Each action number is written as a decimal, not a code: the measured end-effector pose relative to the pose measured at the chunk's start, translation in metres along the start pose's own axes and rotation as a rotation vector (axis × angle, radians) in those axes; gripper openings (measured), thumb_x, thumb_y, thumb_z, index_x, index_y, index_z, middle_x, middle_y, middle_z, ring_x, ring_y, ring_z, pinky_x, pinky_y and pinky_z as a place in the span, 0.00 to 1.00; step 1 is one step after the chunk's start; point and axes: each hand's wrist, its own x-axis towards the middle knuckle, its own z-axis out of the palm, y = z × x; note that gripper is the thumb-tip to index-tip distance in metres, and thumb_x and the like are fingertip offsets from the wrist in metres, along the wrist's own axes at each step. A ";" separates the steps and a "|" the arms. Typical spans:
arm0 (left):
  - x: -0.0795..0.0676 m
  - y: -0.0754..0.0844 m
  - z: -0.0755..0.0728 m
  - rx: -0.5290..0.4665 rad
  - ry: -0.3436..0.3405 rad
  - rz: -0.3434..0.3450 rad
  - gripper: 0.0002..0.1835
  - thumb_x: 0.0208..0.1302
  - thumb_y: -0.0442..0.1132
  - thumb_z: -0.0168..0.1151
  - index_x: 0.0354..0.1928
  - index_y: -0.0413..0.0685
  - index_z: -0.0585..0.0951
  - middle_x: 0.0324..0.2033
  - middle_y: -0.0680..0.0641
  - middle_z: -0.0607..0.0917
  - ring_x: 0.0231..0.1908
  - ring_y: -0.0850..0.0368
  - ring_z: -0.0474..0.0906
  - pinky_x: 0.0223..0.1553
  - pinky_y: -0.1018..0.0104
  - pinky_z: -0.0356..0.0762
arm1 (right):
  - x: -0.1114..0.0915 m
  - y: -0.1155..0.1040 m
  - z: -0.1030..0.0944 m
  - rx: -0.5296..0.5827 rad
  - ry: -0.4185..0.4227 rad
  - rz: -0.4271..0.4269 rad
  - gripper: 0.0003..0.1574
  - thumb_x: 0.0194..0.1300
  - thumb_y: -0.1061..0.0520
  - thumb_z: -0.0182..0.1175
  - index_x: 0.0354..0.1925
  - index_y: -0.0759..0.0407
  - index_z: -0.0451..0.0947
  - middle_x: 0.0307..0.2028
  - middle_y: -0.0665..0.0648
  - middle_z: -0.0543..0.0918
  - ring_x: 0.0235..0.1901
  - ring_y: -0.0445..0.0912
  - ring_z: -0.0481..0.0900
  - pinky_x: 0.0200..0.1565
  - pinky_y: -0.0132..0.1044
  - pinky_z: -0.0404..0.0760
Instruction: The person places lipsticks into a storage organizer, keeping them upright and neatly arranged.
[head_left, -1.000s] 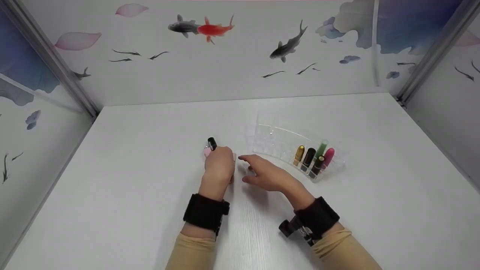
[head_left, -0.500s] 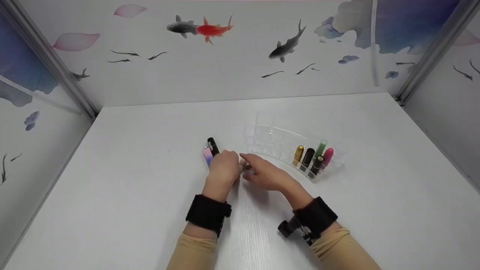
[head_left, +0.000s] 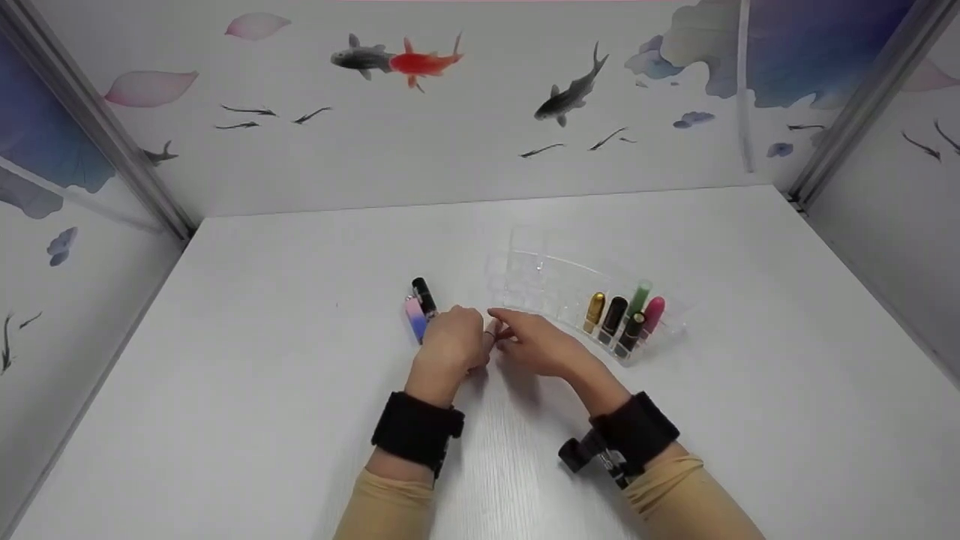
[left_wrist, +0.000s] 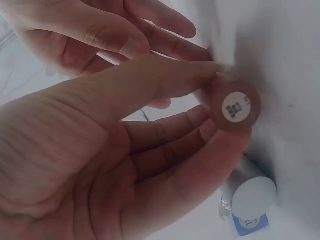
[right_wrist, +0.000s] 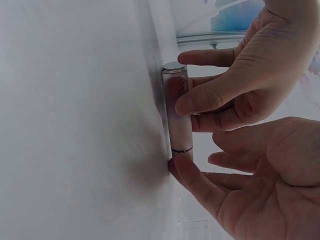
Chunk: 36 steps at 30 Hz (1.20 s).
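Observation:
My left hand [head_left: 454, 341] grips a pinkish lip gloss tube [right_wrist: 180, 136] between thumb and fingers, close over the white table. A round label [left_wrist: 236, 107] marks the tube's near end in the left wrist view. From the other side, my right hand [head_left: 544, 345] pinches the tube's far end with its thumb and fingertips. In the head view my hands largely hide the tube. Left of my left hand lie a black tube [head_left: 423, 295] and a pink-to-blue stick [head_left: 415, 319], side by side on the table.
A clear curved lipstick holder [head_left: 555, 307] stands right of my hands. In its right part are a gold lipstick [head_left: 595, 309], a green tube [head_left: 640, 297], a pink tube [head_left: 655, 315] and black tubes [head_left: 615, 316]. Printed wall panels [head_left: 480, 165] edge the table.
My left hand has moved right, away from the black tube and the pink-to-blue stick, carrying the lip gloss tube to my right hand. My right fingers have closed in on its end.

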 end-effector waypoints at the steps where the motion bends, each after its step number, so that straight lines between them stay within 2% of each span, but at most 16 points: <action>1: 0.000 0.000 0.000 -0.012 0.006 0.008 0.17 0.66 0.45 0.54 0.32 0.37 0.83 0.33 0.41 0.85 0.29 0.51 0.78 0.36 0.56 0.80 | 0.000 0.000 -0.001 0.000 0.011 0.009 0.29 0.64 0.67 0.49 0.64 0.71 0.62 0.55 0.70 0.76 0.53 0.59 0.78 0.58 0.50 0.74; 4: -0.001 0.002 -0.002 -0.060 0.031 0.031 0.21 0.69 0.47 0.51 0.29 0.37 0.82 0.31 0.40 0.84 0.27 0.50 0.77 0.33 0.56 0.78 | -0.001 0.001 -0.003 0.022 0.073 0.033 0.28 0.66 0.66 0.50 0.63 0.70 0.64 0.58 0.69 0.73 0.52 0.58 0.79 0.55 0.48 0.77; 7: -0.002 0.004 -0.004 -0.115 0.074 0.060 0.21 0.70 0.48 0.49 0.29 0.38 0.80 0.29 0.41 0.84 0.26 0.50 0.76 0.29 0.57 0.75 | -0.001 0.001 -0.007 0.061 0.188 0.021 0.24 0.66 0.65 0.52 0.61 0.69 0.67 0.57 0.68 0.74 0.49 0.58 0.81 0.50 0.46 0.80; 11: -0.002 0.007 -0.007 -0.188 0.140 0.122 0.16 0.69 0.46 0.52 0.32 0.40 0.79 0.25 0.44 0.83 0.23 0.52 0.77 0.23 0.64 0.70 | -0.004 0.001 -0.015 0.097 0.360 -0.020 0.18 0.66 0.65 0.53 0.54 0.66 0.74 0.51 0.65 0.76 0.43 0.55 0.84 0.41 0.43 0.83; 14: 0.000 0.009 -0.008 -0.232 0.176 0.162 0.14 0.69 0.45 0.52 0.33 0.42 0.79 0.21 0.47 0.82 0.20 0.55 0.76 0.21 0.68 0.67 | -0.006 0.000 -0.021 0.120 0.439 -0.015 0.15 0.66 0.65 0.54 0.50 0.63 0.76 0.49 0.62 0.77 0.41 0.53 0.84 0.41 0.43 0.83; 17: 0.003 0.012 -0.009 -0.265 0.212 0.182 0.13 0.69 0.46 0.52 0.34 0.44 0.78 0.21 0.49 0.82 0.21 0.58 0.76 0.22 0.69 0.68 | -0.009 -0.001 -0.028 0.133 0.471 0.005 0.14 0.66 0.65 0.54 0.50 0.60 0.77 0.48 0.60 0.79 0.44 0.52 0.83 0.46 0.43 0.83; 20: 0.005 0.014 -0.008 -0.291 0.284 0.216 0.12 0.68 0.46 0.53 0.38 0.45 0.79 0.27 0.49 0.84 0.27 0.57 0.79 0.27 0.68 0.74 | -0.010 -0.002 -0.035 0.142 0.480 0.013 0.14 0.66 0.63 0.55 0.50 0.59 0.77 0.47 0.58 0.81 0.47 0.51 0.82 0.50 0.43 0.82; 26: 0.011 0.022 -0.004 -0.395 0.459 0.330 0.11 0.67 0.44 0.55 0.46 0.46 0.77 0.39 0.47 0.83 0.40 0.56 0.83 0.38 0.67 0.82 | -0.019 -0.005 -0.050 0.132 0.533 -0.055 0.14 0.64 0.61 0.58 0.49 0.60 0.77 0.47 0.58 0.81 0.48 0.51 0.81 0.50 0.44 0.82; 30: 0.014 0.032 0.000 -0.509 0.542 0.370 0.13 0.67 0.41 0.56 0.51 0.48 0.75 0.43 0.48 0.82 0.44 0.58 0.81 0.40 0.74 0.81 | -0.027 -0.007 -0.061 0.097 0.593 -0.088 0.14 0.63 0.62 0.59 0.48 0.58 0.78 0.45 0.56 0.82 0.46 0.49 0.81 0.48 0.44 0.82; 33: 0.014 0.041 0.003 -0.588 0.545 0.400 0.17 0.66 0.38 0.57 0.56 0.47 0.72 0.48 0.48 0.80 0.48 0.59 0.80 0.43 0.76 0.80 | -0.032 -0.009 -0.069 0.042 0.642 -0.111 0.13 0.62 0.64 0.59 0.47 0.58 0.79 0.43 0.57 0.82 0.44 0.49 0.81 0.46 0.45 0.83; 36: 0.014 0.047 0.007 -0.612 0.496 0.433 0.23 0.64 0.34 0.58 0.61 0.46 0.67 0.53 0.47 0.77 0.53 0.57 0.78 0.46 0.74 0.80 | -0.035 -0.009 -0.073 -0.041 0.677 -0.135 0.12 0.61 0.68 0.59 0.44 0.61 0.80 0.41 0.58 0.82 0.42 0.50 0.81 0.44 0.45 0.84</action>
